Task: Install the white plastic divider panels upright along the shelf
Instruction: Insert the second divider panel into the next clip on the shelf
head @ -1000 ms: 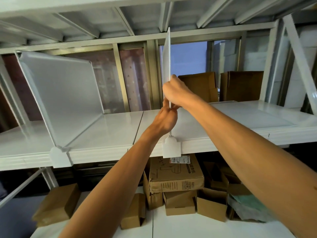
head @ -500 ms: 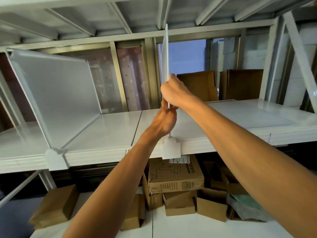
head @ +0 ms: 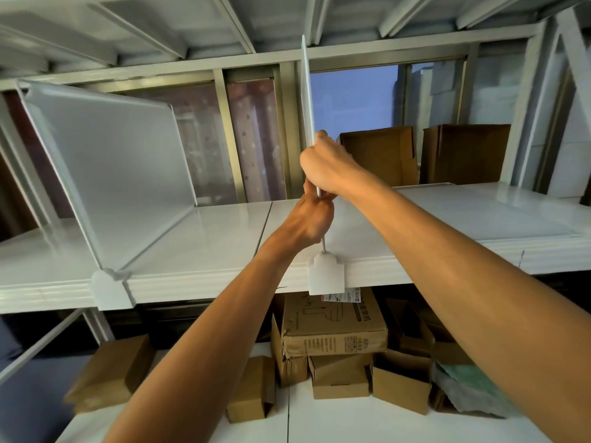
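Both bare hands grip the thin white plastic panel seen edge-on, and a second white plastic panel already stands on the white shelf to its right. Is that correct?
Not quite. The head view shows the second white plastic panel standing on the white shelf to the left of the edge-on panel, not the right. The left hand and right hand do grip it.

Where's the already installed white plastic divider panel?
Head view, left: the installed white plastic divider panel stands on the white metal shelf, left of the hand-held panel.
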